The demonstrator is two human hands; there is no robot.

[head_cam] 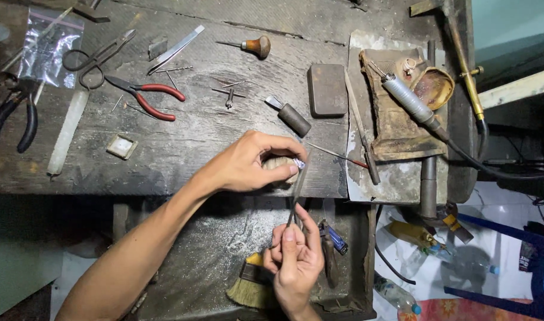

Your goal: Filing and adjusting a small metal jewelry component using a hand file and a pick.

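Note:
My left hand point(251, 163) grips a small wooden holder point(279, 164) at the front edge of the worn wooden workbench point(224, 137). A small shiny piece point(299, 162) sits at the holder's tip. Below the bench edge, my right hand point(293, 261) pinches slim metal tweezers point(297, 193), and their points reach up to the shiny piece.
On the bench lie red-handled pliers point(147, 98), black-handled pliers point(13, 113), scissors point(96, 58), flat tweezers point(175, 50), a wooden-handled graver point(251, 45), a dark block point(327, 89) and a rotary handpiece point(412, 102) with its cable. A brush point(251, 288) rests in the dusty tray below.

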